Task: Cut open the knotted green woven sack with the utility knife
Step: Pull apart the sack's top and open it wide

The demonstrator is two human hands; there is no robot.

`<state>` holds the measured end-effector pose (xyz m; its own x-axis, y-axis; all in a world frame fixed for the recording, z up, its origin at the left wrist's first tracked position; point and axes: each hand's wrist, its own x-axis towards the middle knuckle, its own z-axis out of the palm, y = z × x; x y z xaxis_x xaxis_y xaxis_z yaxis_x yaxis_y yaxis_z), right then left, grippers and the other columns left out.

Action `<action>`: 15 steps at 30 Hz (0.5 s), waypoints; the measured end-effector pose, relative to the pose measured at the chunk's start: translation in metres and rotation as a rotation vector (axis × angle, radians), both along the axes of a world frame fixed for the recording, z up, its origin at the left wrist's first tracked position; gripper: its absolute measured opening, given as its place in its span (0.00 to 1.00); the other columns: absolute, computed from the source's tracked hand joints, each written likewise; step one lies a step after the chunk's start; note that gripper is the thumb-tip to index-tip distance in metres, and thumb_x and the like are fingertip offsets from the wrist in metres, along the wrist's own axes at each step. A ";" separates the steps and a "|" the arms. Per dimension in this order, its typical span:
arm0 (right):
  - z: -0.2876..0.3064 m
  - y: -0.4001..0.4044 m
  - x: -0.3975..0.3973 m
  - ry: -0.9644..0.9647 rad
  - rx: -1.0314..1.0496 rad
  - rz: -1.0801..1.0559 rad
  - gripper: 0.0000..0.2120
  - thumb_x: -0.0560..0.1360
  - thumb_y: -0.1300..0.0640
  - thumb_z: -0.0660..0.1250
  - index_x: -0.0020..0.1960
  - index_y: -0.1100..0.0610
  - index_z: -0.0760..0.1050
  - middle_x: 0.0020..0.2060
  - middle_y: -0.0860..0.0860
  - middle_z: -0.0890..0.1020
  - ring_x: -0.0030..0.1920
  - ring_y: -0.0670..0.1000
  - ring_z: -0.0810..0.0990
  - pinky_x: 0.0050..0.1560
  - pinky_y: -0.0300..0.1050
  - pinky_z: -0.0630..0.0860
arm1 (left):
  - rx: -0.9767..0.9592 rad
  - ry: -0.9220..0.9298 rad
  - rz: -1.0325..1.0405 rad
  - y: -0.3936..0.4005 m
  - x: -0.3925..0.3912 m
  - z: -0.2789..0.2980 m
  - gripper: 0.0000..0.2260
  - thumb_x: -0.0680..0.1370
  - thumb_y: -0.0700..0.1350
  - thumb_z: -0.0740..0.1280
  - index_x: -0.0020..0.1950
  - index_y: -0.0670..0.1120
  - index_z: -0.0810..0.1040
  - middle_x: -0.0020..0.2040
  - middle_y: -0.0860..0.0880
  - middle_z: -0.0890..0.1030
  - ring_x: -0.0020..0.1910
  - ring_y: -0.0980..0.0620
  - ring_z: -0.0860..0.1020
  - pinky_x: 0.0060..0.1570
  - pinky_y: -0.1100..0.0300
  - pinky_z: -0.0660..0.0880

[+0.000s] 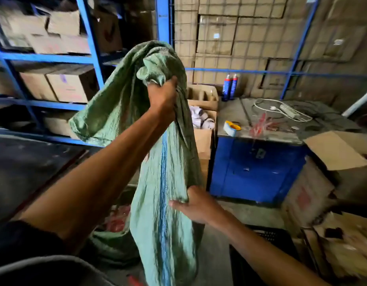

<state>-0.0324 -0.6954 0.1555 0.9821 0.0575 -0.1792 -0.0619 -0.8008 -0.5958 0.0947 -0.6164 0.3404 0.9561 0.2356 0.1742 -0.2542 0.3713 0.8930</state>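
Note:
A limp green woven sack [166, 166] with a blue stripe hangs in front of me, held high. My left hand [163, 98] is raised and clenched on its bunched upper part. My right hand [196, 205] pinches the fabric at the sack's right edge, lower down. The sack looks slack and hollow. A second green sack [114, 242] lies below on the floor with red items showing in its mouth. No utility knife shows in either hand; a small red object [135, 281] at the bottom edge is too cut off to identify.
Blue metal shelving [90, 38] with cardboard boxes stands left and behind. A blue cabinet [259, 168] to the right carries a tape dispenser [232, 127], cable and two spray cans [230, 86]. Open cartons [203, 139] stand behind the sack and at the right [335, 151].

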 end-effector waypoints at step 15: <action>-0.046 -0.225 -0.025 -0.505 0.257 -1.200 0.09 0.73 0.67 0.61 0.53 0.60 0.68 0.44 0.60 0.77 0.47 0.61 0.77 0.43 0.52 0.70 | -0.136 0.237 -0.810 -0.186 0.017 -0.027 0.16 0.78 0.39 0.64 0.65 0.36 0.73 0.55 0.37 0.81 0.50 0.41 0.82 0.44 0.48 0.82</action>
<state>-0.0577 -0.9201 0.1099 0.4021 -0.9097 0.1036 -0.3754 -0.2670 -0.8876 0.1118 -0.8028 0.3129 0.8462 -0.5318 -0.0320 0.3236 0.4653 0.8239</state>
